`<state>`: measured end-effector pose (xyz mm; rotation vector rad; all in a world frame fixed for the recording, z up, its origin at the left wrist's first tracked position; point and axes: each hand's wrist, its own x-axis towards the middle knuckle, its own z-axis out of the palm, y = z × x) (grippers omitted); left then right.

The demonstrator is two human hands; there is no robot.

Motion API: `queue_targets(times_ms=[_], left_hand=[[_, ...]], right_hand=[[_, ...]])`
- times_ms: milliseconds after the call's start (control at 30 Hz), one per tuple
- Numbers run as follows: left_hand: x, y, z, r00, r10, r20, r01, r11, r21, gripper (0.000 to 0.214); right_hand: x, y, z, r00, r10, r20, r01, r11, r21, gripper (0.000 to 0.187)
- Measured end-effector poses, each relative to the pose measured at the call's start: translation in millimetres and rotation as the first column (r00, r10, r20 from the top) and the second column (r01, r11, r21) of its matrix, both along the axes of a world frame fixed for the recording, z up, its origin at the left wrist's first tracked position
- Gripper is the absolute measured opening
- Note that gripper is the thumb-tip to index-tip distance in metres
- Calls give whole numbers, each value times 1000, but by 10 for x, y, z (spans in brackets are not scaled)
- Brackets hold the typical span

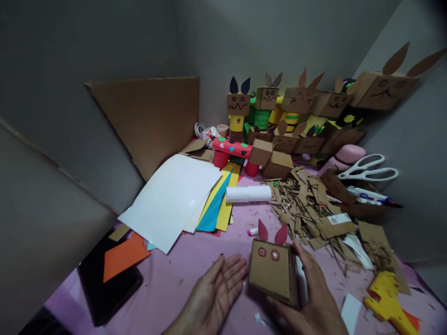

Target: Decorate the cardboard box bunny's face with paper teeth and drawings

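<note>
A small cardboard box head (pixel 273 270) with two red ears and red ring eyes rests on the pink surface near me. My right hand (pixel 310 298) wraps round its right side and underside, holding it. My left hand (pixel 216 291) lies palm up with fingers stretched, just left of the box, fingertips close to its edge.
A white paper roll (pixel 248 193) and sheets of white and coloured paper (pixel 174 197) lie beyond. Cardboard scraps (pixel 307 204) pile at right. Finished cardboard animal figures (pixel 296 107) line the back. White scissors (pixel 368 170), markers, a yellow glue gun (pixel 387 298), and a large cardboard sheet (pixel 153 121).
</note>
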<state>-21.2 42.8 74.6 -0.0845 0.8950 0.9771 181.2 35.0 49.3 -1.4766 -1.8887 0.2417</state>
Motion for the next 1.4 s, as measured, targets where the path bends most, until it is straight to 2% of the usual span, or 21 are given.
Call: queue_targets(times_ms=[133, 167, 233, 300, 333, 367, 400, 433, 467, 500, 533, 733, 1067, 1133, 1200, 1300, 1400], left_hand=[[-84, 26, 54, 983, 22, -185, -9, 997, 73, 29], [-114, 32, 51, 958, 12, -287, 26, 991, 129, 28], [-175, 40, 31, 849, 7, -529, 141, 961, 238, 26], [-213, 43, 5, 703, 19, -711, 278, 913, 300, 18], [-214, 43, -7, 595, 21, -804, 391, 866, 311, 15], [-202, 42, -18, 456, 29, -890, 527, 797, 296, 12], [-175, 40, -29, 291, 64, -955, 667, 702, 250, 13], [-139, 39, -42, 141, 117, -983, 776, 604, 183, 16], [-96, 38, -58, 25, 171, -985, 846, 522, 113, 19], [-52, 38, -76, -40, 203, -978, 882, 468, 61, 21], [-10, 38, -98, -54, 204, -978, 892, 450, 44, 21], [76, 55, -187, -88, 209, -974, 899, 439, 13, 18], [19, 16, -218, 6, 220, -976, 865, 488, 115, 18], [7, -4, -213, 52, 196, -979, 851, 505, 147, 18], [-16, 4, -166, 119, 156, -980, 814, 550, 187, 20], [-79, 91, -26, 246, 92, -965, 711, 660, 244, 19], [-153, 216, 142, 429, 89, -899, 539, 774, 333, 11]], right_hand=[[-2, -30, -77, 985, 7, -174, -33, 988, -150, 92], [-8, -39, -60, 975, -14, -222, -33, 979, -204, 92], [-22, -59, 20, 947, -107, -302, 4, 946, -325, 90], [-35, -71, 128, 925, -180, -336, 33, 915, -401, 90], [-39, -73, 175, 917, -204, -343, 44, 905, -423, 90], [-41, -74, 212, 910, -225, -350, 53, 897, -439, 90], [-42, -73, 236, 901, -243, -359, 59, 890, -453, 90], [-41, -73, 246, 892, -256, -372, 61, 885, -462, 90], [-40, -73, 244, 884, -261, -387, 56, 882, -468, 90], [-39, -75, 235, 876, -264, -404, 47, 880, -473, 91], [-36, -78, 221, 869, -263, -420, 36, 878, -477, 91], [-18, -101, 132, 854, -251, -456, 9, 883, -470, 93], [-46, -99, -23, 836, -183, -517, -49, 914, -402, 89], [-64, -103, -56, 843, -159, -515, -59, 923, -381, 90], [-76, -109, -101, 852, -126, -507, -74, 932, -355, 92], [-90, -116, -188, 866, -52, -497, -124, 941, -316, 97], [-118, -113, -271, 870, 11, -493, -182, 936, -301, 106]])
